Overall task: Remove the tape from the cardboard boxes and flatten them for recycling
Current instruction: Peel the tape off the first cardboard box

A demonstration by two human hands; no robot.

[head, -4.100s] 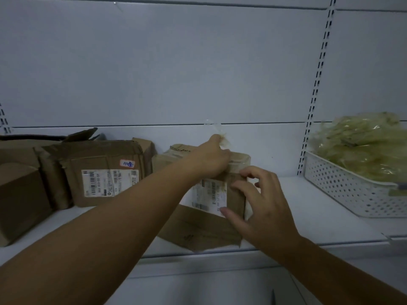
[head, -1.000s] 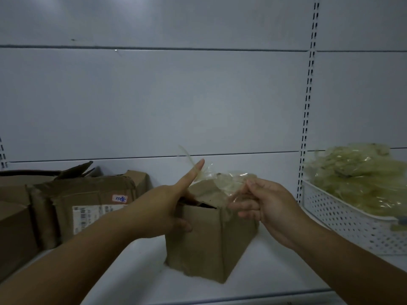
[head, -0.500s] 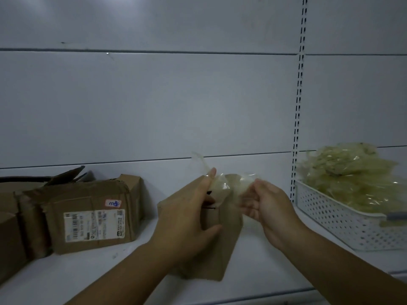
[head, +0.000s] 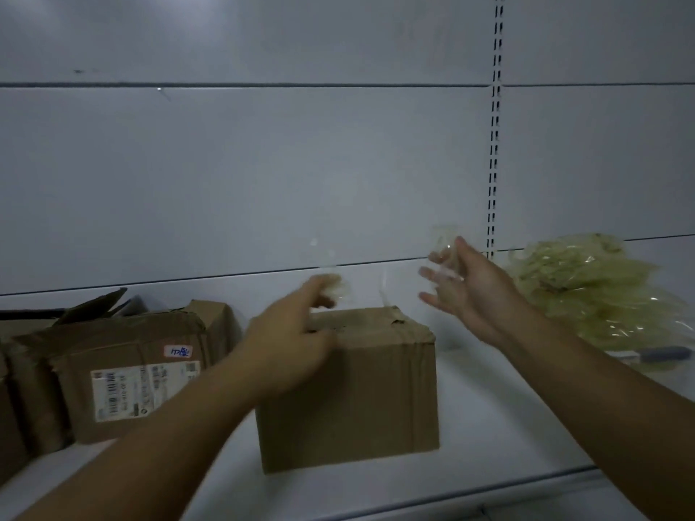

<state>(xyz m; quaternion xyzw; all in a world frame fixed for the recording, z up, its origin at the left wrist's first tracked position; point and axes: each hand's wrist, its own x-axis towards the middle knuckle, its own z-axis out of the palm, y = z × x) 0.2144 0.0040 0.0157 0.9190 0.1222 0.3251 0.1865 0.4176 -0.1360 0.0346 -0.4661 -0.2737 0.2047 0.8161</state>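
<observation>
A small brown cardboard box (head: 361, 392) stands upright on the white shelf (head: 489, 426) in the middle of the view. My left hand (head: 289, 344) rests against its upper left corner, fingers reaching over the top edge, where a scrap of clear tape clings to the fingertips. My right hand (head: 462, 291) is raised to the right of the box and apart from it, fingers spread, with a crumpled piece of clear tape (head: 443, 246) stuck at the fingertips. Both hands are blurred by motion.
Several more taped boxes, one with a shipping label (head: 143, 389), stand at the left of the shelf. At the right lies a heap of removed yellowish tape (head: 594, 291). The grey back panel with a slotted upright (head: 494, 144) rises behind.
The box has been turned so a broad side faces me. My right hand has pulled away up and to the right with tape on it. My left hand has shifted to the box's top corner.
</observation>
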